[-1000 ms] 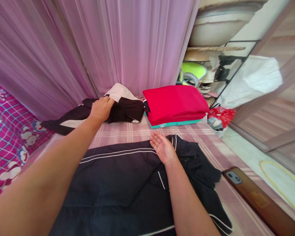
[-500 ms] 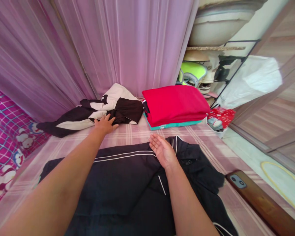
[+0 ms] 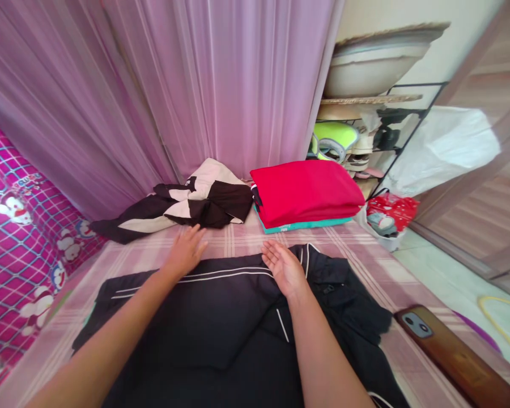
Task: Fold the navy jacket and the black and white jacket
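**Figure: Two flat hands on a dark garment spread over a bed — points of possible failure**

A dark garment (image 3: 221, 328) with thin white piping lies spread on the bed (image 3: 365, 266), which is covered in a pink plaid sheet. All places below are given relative to this garment.

The left hand (image 3: 186, 249) rests palm down at its far edge, fingers extended and lying partly on the sheet just beyond the piping. Its grip is fully open and holds nothing. The right hand (image 3: 283, 267) lies palm up near the middle of the far edge, fingers loosely spread; its grip is likewise open and empty, the back of the hand touching the cloth.

Beyond the garment, near the curtain (image 3: 221, 85), sit a crumpled black-and-cream cloth (image 3: 187, 204) on the far left and a folded red stack (image 3: 308, 192) on the far right, both apart from the garment. A phone (image 3: 450, 354) lies just beside its right side, close to the edge of the bed.

Judged risks: the right-hand portion of the garment is bunched and rumpled, so any fold made over it would likely set in creases or come out uneven. With neither hand gripping, a sweep across the cloth could drag the whole piece along the sheet rather than flatten it. A pull toward the right could nudge the phone off the bed. A wide forward motion of the left hand could snag the crumpled cloth.
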Demonstrator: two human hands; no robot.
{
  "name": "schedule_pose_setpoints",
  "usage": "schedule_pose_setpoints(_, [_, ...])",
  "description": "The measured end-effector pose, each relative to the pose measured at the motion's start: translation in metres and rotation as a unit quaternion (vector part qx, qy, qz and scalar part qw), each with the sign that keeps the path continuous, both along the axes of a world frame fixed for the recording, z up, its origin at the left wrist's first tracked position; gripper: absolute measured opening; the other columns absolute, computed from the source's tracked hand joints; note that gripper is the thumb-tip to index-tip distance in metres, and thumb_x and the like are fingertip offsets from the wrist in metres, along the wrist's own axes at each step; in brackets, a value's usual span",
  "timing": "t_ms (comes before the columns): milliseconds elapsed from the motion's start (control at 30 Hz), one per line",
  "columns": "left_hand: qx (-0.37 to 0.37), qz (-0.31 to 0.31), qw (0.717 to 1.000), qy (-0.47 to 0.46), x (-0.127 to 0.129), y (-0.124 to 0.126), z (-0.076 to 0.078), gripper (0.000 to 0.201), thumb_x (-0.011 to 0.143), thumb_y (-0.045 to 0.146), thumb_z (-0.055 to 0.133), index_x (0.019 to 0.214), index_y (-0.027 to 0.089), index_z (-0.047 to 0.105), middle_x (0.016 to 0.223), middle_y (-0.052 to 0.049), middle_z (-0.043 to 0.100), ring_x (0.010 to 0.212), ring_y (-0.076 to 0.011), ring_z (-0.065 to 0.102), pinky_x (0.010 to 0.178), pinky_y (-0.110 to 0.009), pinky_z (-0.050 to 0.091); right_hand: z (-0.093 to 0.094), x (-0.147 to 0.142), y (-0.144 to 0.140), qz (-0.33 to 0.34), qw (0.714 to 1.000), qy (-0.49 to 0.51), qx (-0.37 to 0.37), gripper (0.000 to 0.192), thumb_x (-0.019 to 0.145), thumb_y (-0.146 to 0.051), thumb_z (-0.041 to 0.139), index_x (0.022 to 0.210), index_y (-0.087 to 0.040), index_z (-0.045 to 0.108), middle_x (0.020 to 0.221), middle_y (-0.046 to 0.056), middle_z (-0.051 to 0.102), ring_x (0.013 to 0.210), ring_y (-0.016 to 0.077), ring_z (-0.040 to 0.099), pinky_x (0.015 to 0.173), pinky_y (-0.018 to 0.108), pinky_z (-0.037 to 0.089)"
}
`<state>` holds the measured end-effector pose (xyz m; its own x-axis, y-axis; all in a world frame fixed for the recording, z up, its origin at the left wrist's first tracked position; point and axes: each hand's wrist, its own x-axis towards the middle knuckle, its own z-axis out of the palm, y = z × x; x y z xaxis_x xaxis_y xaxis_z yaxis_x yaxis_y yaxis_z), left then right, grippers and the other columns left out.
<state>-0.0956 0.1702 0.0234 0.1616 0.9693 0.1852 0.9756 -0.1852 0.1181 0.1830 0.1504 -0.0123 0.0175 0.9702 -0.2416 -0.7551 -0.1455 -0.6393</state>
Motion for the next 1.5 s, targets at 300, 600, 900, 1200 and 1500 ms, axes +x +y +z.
schedule_pose_setpoints(300, [-0.078,0.003,0.997,0.027,0.038,-0.097,-0.019,0.055,0.1,0.05,0.028,0.148,0.029,0.044,0.155,-0.007,0.041,0.145,-0.0274,0.034,0.119,-0.058,0.021,-0.004,0.005,0.0,-0.003,0.999,-0.034,-0.011,0.01,0.073,-0.024,0.075,0.082,-0.021,0.072,0.09,0.006,0.076,0.085,0.0179,0.07,0.076,0.031,0.057])
schedule_pose_setpoints(600, [-0.036,0.119,0.992,0.031,-0.077,-0.115,-0.023,0.056,0.097,0.049,0.034,0.146,0.024,0.048,0.152,-0.01,0.046,0.143,-0.0297,0.038,0.117,-0.054,0.029,-0.007,0.008,0.001,0.006,0.998,-0.055,-0.018,0.012,0.074,-0.023,0.074,0.085,-0.019,0.072,0.094,0.008,0.075,0.089,0.0184,0.07,0.084,0.032,0.057])
schedule_pose_setpoints(900, [-0.027,0.135,0.99,0.036,-0.073,-0.114,-0.023,0.063,0.096,0.052,0.034,0.146,0.016,0.047,0.152,-0.015,0.044,0.143,-0.0319,0.037,0.117,-0.053,0.028,0.002,0.002,-0.002,-0.014,0.996,-0.081,-0.019,0.012,0.069,-0.02,0.077,0.079,-0.019,0.071,0.086,0.007,0.075,0.086,0.0193,0.071,0.087,0.037,0.057])
schedule_pose_setpoints(1200, [-0.001,0.137,0.989,0.057,-0.076,-0.115,-0.028,0.065,0.097,0.051,0.033,0.148,0.012,0.043,0.154,-0.016,0.041,0.144,-0.0326,0.035,0.117,-0.052,0.029,0.014,-0.026,-0.017,-0.013,0.877,-0.451,0.164,0.016,0.075,-0.03,0.073,0.09,-0.026,0.075,0.105,0.003,0.075,0.109,0.0229,0.064,0.108,0.041,0.042])
schedule_pose_setpoints(1500, [-0.03,0.139,0.986,0.09,-0.077,-0.112,-0.026,0.064,0.097,0.049,0.031,0.15,0.014,0.04,0.155,-0.012,0.04,0.144,-0.03,0.036,0.117,-0.049,0.03,0.024,-0.05,-0.043,0.233,0.438,-0.848,0.189,0.059,0.101,-0.047,0.026,0.149,-0.017,0.042,0.159,0.012,0.032,0.148,0.0239,0.025,0.12,0.052,0.012])
